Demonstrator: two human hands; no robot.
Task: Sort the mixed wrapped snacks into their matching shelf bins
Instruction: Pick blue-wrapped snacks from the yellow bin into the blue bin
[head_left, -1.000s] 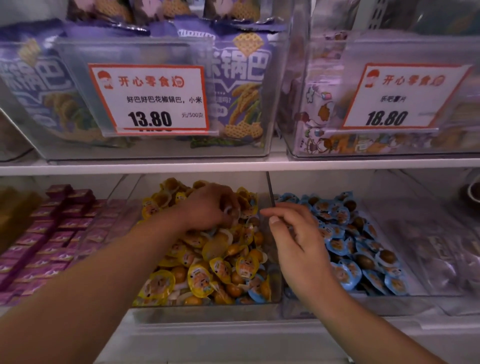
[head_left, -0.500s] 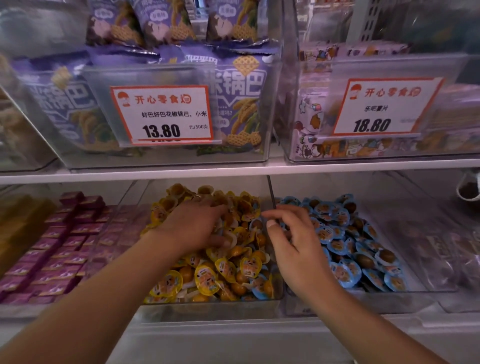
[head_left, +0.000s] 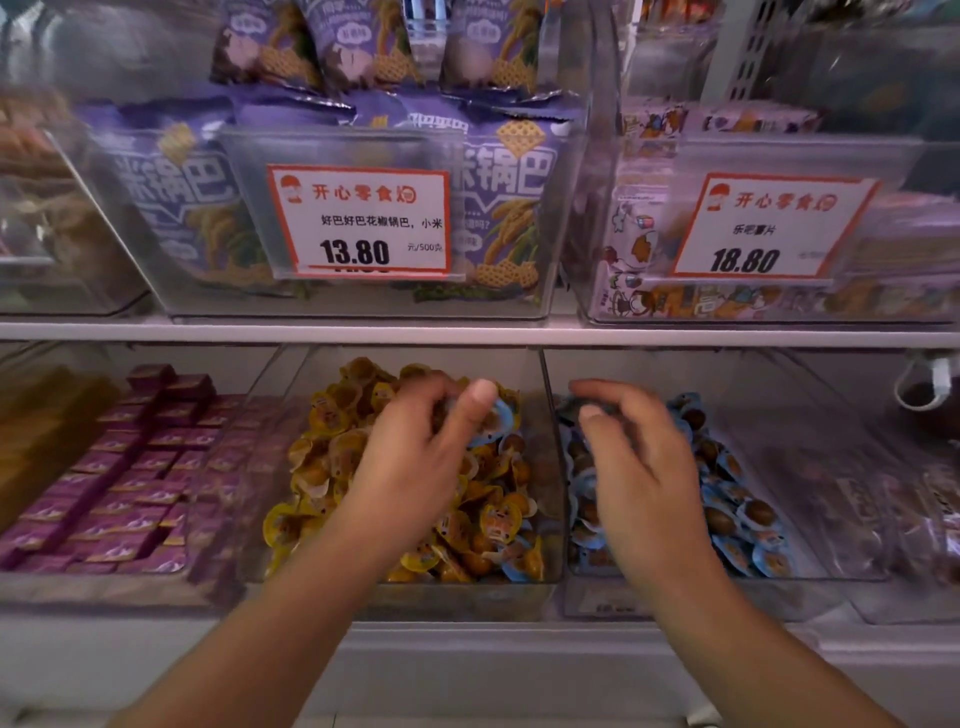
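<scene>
view count: one only, head cam, wide-angle; no 2nd view, so no shared area.
position: worn on person's head, in front of the shelf (head_left: 467, 332).
facing: fwd & slightly down, square-on to shelf front.
framing: upper tier w/ price tags (head_left: 358, 221) across top half; lower tier bins (head_left: 405, 587) in mid; both forearms enter from bottom edge.
nearness: close, arm's reach; bins fill the width.
distortion: edges bend & blur, centre sharper.

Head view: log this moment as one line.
left hand: pinches blue snack over yellow bin | right hand: over blue bin, grip unclear
</scene>
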